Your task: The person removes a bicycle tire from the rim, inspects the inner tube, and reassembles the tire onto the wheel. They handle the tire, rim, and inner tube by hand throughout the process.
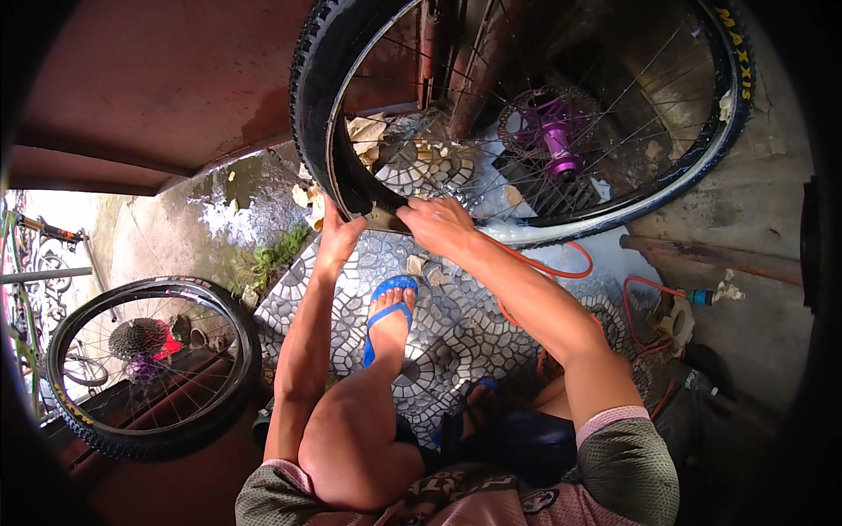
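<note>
A bicycle wheel with a knobby black tyre (pixel 317 96) stands in front of me, its purple hub (pixel 558 145) and disc rotor inside the spokes. At the lower left the tyre gapes away from the rim (pixel 351 81), showing its dark inside and a brownish edge. My left hand (pixel 338 235) is closed on the tyre at this gap, thumb towards the inside. Just to its right my right hand (pixel 438 226) is closed on the tyre's lower edge, fingertips partly hidden. A white, wet-looking band (pixel 605 221) runs along the wheel's lower right.
A second wheel with a cassette (pixel 136 338) leans at the left. An orange hose (pixel 576 273) loops right of my forearm, near a tap fitting (pixel 702 297). A red metal panel (pixel 175 79) rises at upper left. Pebble-patterned paving (pixel 456 311) lies around my blue flip-flop (pixel 391 285).
</note>
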Tool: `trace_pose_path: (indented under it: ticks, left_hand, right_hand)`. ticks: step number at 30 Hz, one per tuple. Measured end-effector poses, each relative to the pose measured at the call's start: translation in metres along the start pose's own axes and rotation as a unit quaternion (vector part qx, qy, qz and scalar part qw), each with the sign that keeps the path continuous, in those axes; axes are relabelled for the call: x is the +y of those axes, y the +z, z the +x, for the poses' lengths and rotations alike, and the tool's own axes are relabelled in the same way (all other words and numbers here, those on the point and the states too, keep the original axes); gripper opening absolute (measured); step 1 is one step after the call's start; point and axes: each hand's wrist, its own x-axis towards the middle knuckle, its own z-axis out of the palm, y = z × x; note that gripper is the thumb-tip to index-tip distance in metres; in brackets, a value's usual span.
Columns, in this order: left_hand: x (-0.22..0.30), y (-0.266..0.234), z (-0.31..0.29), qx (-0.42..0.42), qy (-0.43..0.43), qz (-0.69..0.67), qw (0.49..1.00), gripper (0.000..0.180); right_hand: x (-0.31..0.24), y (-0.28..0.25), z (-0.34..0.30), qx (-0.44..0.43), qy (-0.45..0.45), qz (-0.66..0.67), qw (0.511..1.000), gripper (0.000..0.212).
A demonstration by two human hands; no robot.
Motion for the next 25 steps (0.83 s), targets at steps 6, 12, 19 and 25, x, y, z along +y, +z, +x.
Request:
trace_pose_path:
  ticks: [6, 12, 19, 25]
  left_hand:
    - [-0.001, 0.003, 0.004, -0.01, -0.008, 0.024, 1.0, 0.082]
    - [-0.007, -0.016, 0.0, -0.01, -0.023, 0.026, 0.999, 0.077]
    - [0.003, -0.002, -0.002, -0.018, -0.013, 0.003, 1.0, 0.07]
    - [0.004, 0.002, -0.002, -0.053, -0.001, -0.017, 0.998, 0.082]
  right_hand:
    - [0.028, 0.024, -0.054, 0.064, 0.114, 0.138, 0.982, 0.024]
    - [-0.045, 0.0, 0.002, 0.073, 0.043, 0.177, 0.981, 0.024]
    - [-0.038, -0.02, 0.027, 0.034, -0.022, 0.044, 0.998, 0.017]
    - [-0.028, -0.006, 0.037, -0.016, -0.074, -0.007, 0.997, 0.015]
